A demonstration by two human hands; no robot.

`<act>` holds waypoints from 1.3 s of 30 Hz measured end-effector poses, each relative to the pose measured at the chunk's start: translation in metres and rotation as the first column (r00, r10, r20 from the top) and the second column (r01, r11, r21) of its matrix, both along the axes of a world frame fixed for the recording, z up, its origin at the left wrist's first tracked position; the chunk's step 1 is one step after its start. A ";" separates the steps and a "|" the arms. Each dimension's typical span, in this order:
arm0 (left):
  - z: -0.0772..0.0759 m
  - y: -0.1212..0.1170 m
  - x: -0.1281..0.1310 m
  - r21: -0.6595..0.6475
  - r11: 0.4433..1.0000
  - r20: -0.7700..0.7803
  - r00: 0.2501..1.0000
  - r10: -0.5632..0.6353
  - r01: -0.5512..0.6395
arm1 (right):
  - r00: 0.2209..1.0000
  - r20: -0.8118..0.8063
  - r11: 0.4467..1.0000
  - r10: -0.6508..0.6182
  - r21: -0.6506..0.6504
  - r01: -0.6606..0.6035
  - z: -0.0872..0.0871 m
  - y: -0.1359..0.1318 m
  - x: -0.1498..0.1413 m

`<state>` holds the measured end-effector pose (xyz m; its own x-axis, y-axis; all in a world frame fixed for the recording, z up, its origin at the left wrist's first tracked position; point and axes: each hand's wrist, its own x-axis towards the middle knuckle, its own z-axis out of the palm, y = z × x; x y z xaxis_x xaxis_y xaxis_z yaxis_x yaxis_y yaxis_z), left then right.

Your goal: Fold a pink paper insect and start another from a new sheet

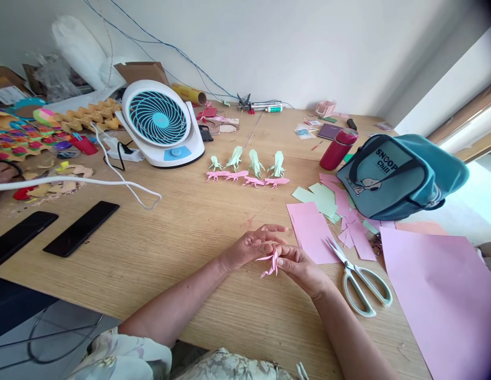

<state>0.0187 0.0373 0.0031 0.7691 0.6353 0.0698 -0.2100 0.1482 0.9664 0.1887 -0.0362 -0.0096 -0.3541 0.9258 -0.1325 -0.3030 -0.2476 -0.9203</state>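
Just above the table, a small folded pink paper figure (272, 262) with thin leg-like points is between my hands. My right hand (304, 268) pinches its side between thumb and forefinger. Reaching in from the other side, my left hand (251, 247) has its thumb and a finger closed at the figure's top, its other fingers stretched out beyond. The exact contact there is partly hidden. Farther back stand a row of pink paper insects (253, 181) and several pale green ones (255, 163).
White-handled scissors (366, 285) lie right of my hands, beside pink paper sheets (310, 229) and a large pink sheet (439, 295). Behind them are a teal bag (387, 179) and a red bottle (339, 149). A fan (160, 121) and two phones (82, 228) are leftward.
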 end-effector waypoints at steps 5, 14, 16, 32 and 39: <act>-0.003 0.002 -0.002 -0.017 0.996 -0.027 0.996 -0.084 0.084 | 0.998 -0.062 0.994 0.030 -0.103 -0.037 -0.003 -0.002 -0.001; 0.002 -0.001 -0.004 0.026 0.985 -0.039 0.984 -0.171 0.172 | 0.995 -0.091 0.985 0.039 -0.165 -0.054 -0.006 -0.005 -0.003; 0.001 -0.002 -0.003 0.009 0.993 -0.012 0.993 -0.119 0.119 | 0.999 -0.038 0.992 0.000 -0.124 -0.005 -0.005 -0.004 -0.004; -0.006 -0.004 0.007 0.483 0.819 -0.174 0.883 0.437 -0.310 | 0.714 0.364 0.766 -0.598 0.522 0.375 -0.003 0.001 -0.006; -0.005 -0.009 0.008 0.239 0.942 -0.213 0.934 0.287 -0.235 | 0.583 0.418 0.675 -0.697 0.658 0.335 0.003 0.000 -0.009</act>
